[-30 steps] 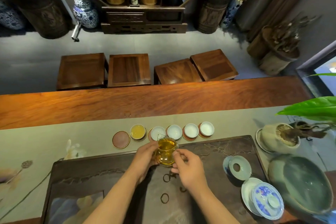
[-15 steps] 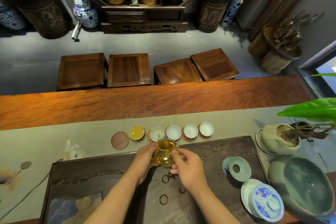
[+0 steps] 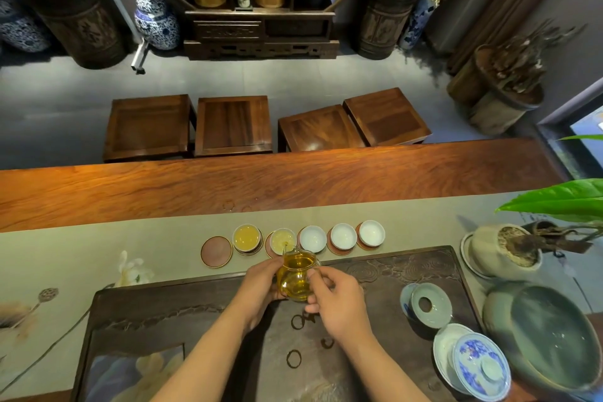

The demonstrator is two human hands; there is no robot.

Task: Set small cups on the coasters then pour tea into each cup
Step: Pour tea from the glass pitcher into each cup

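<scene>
While the left hand [image 3: 259,284] cups the glass pitcher [image 3: 297,277] and the right hand [image 3: 337,305] pinches its handle, its spout tips tea into the second cup [image 3: 282,240]; the first cup [image 3: 247,237] is full, three others [image 3: 342,236] empty, on coasters on the tabletop [image 3: 98,248].

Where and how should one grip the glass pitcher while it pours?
Grip the glass pitcher by its rounded belly, coming from both sides: left hand on its left wall, right hand on its right. The spout faces the cups, so stay behind it.
</scene>
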